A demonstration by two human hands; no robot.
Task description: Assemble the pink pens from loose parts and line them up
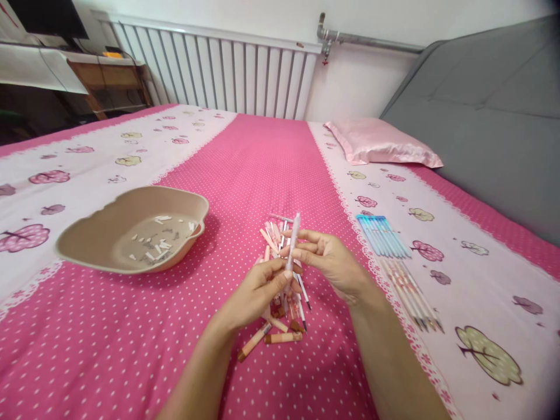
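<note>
Both my hands hold one thin pale-pink pen (294, 236) upright over a heap of pens. My left hand (258, 291) pinches its lower end, fingers closed round it. My right hand (326, 259) grips the barrel higher up with curled fingers. Beneath them lies a loose pile of pink and peach pens and pen parts (282, 318) on the pink dotted bedspread (262, 169). To the right, a neat row of finished pens (396, 262) with blue caps at the far end lies on the pale flowered strip.
A beige scalloped bowl (109, 219) with several small white and grey bits inside sits at the left. A pink satin pillow (380, 143) lies at the back right against a grey headboard (490, 116). A white radiator (219, 64) stands behind the bed.
</note>
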